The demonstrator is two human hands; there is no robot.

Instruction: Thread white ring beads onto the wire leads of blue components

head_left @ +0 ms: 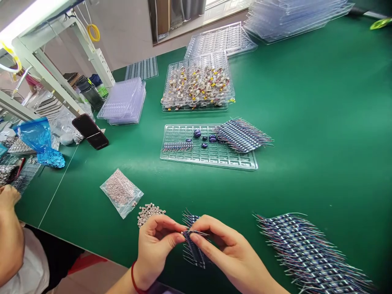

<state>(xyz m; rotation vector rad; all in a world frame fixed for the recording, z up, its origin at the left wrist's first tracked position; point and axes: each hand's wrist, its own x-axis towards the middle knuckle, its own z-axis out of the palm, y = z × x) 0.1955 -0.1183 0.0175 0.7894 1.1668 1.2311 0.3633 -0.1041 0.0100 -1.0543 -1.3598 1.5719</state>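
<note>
Where hands [190,241] pinch: table's near edge [92,249].

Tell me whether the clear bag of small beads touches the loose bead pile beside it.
Apart: the head view shows green mat between the clear bag and the bead pile.

Between my hands [190,245] and the clear tray [208,148] lies a wide band of bare green mat [321,122] where I can reach straight ahead. To my right a big heap of blue wired parts [309,253] blocks the near edge. To my left a small pile of beads [148,212] and a bag of beads [121,192] sit close, and beyond them another person's arm [10,232] takes up the corner. The far right of the mat stays open up to the stacked trays [294,16].
</note>
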